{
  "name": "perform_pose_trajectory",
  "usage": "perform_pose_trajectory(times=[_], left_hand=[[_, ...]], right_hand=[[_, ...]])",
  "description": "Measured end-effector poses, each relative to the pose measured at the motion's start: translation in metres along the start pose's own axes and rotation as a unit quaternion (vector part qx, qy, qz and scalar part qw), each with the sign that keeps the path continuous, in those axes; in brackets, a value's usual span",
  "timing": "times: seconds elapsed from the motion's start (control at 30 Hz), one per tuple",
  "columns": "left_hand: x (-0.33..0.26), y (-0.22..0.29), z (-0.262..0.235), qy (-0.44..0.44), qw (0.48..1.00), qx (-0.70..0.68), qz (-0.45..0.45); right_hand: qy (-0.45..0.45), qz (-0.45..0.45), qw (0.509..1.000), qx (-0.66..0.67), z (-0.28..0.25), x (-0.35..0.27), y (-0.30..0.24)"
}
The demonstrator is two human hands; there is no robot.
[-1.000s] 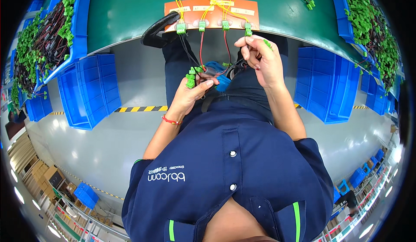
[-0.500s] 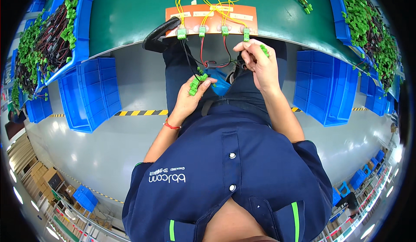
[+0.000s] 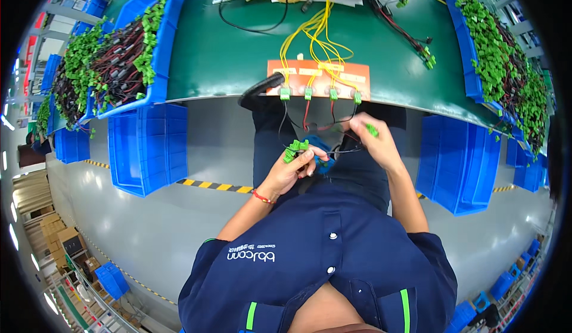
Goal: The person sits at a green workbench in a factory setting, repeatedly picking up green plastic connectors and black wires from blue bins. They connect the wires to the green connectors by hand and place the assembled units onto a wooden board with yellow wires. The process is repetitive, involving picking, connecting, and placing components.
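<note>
My left hand (image 3: 292, 169) is closed around a bunch of small green connectors (image 3: 296, 149) with red and black wires (image 3: 333, 149), held over my lap. My right hand (image 3: 374, 144) pinches one green connector (image 3: 372, 130) on the same wires, just below the table edge. An orange fixture board (image 3: 319, 76) lies at the near edge of the green table (image 3: 226, 53). Several green plugs (image 3: 320, 94) sit along the board's front edge, with yellow wires (image 3: 310, 32) running away from it. Red and black leads hang from those plugs toward my hands.
Blue bins (image 3: 113, 59) of green-ended harnesses stand at the table's left, and a blue bin (image 3: 497, 53) stands at its right. Empty blue crates (image 3: 146, 148) sit under the table on the left, another blue crate (image 3: 459, 160) on the right. A black-yellow floor stripe (image 3: 208, 185) runs below.
Both hands have lowered a little from the board toward my lap. The right hand has moved away from the board's right plug with a green connector in its fingers.
</note>
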State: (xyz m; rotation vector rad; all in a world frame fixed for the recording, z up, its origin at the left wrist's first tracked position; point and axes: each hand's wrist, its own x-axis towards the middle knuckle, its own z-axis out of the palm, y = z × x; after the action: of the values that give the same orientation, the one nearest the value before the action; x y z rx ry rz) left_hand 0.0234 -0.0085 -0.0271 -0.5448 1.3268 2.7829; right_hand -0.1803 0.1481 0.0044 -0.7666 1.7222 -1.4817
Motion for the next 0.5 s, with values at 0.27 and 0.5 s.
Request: perform_pose_trajectory(times=[0.27,0.5], left_hand=[[0.004,-0.006,-0.009,0.049,0.994,-0.098,0.014],[-0.007,0.006,-0.016,0.093,0.994,-0.026,-0.053]], right_hand=[[-0.137,0.09,0.962,0.218,-0.001,-0.019,0.007],[-0.202,0.054,0.881,0.425,0.003,-0.014,0.014]])
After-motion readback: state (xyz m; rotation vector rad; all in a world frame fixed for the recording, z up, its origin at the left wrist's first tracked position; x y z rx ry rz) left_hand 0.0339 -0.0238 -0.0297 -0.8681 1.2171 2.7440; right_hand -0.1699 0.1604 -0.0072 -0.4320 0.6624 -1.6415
